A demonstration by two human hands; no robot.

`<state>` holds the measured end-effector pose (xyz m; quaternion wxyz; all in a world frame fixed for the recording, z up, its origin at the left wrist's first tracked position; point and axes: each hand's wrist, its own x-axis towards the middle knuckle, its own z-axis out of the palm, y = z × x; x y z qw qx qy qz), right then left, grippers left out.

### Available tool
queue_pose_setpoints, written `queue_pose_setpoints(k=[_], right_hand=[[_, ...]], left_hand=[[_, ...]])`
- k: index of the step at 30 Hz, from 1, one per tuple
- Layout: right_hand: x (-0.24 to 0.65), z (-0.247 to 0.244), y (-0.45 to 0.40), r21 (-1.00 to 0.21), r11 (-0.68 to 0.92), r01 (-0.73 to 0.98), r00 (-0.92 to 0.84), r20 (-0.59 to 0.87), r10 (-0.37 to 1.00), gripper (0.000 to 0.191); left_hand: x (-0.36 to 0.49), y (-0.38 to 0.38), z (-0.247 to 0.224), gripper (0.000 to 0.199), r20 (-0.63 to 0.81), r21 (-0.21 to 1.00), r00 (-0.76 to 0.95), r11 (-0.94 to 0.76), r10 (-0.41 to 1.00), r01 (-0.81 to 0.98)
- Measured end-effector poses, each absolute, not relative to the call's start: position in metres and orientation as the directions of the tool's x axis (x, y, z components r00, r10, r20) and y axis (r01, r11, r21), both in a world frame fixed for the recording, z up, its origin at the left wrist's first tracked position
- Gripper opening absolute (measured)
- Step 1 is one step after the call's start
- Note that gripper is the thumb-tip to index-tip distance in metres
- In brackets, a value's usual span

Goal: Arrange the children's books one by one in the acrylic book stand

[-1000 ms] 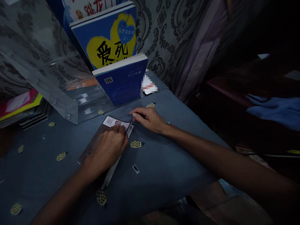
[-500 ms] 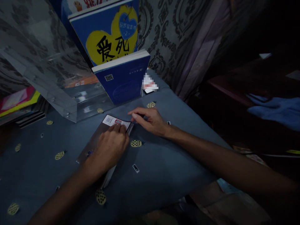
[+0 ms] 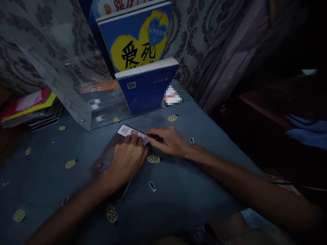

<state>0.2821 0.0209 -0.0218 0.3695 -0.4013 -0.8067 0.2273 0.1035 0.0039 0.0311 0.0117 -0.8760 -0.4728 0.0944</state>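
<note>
A dark, glossy-covered book (image 3: pixel 108 154) lies slanted on the cloth, with a white barcode label (image 3: pixel 124 130) along its far end. My left hand (image 3: pixel 129 160) rests across it, fingers curled down on the label and gripping its right side. At the far right corner, my right hand (image 3: pixel 170 140) pinches the edge between thumb and fingers, close to the left fingertips. A small bluish-purple mark (image 3: pixel 104 166) shows on the cover beside my left wrist. The book's near part is largely covered by my left hand and forearm.
Behind the hands, a clear acrylic rack (image 3: pixel 87 117) holds upright books, including a blue book (image 3: pixel 150 90) and a blue-and-yellow one (image 3: pixel 135 37). A stack of folders and books (image 3: pixel 30 109) lies at left. The pineapple-patterned tablecloth (image 3: pixel 199 177) ends at a right edge.
The camera view has shifted, so the scene sits further right. My right hand has closed in on the book's far corner, from being just apart. My left hand stays on the book.
</note>
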Motion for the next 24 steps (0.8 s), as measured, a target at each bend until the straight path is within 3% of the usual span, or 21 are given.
queue_pose_setpoints(k=[13, 24], right_hand=[[0.264, -0.044, 0.050, -0.571, 0.633, 0.522, -0.478, 0.419, 0.772, 0.029], [0.251, -0.046, 0.091, -0.577, 0.639, 0.509, -0.507, 0.398, 0.764, 0.031]], left_hand=[[0.086, 0.031, 0.020, 0.036, -0.012, -0.079, 0.477, -0.476, 0.879, 0.876], [0.075, 0.047, 0.011, 0.034, 0.052, -0.098, 0.426, -0.420, 0.903, 0.902]])
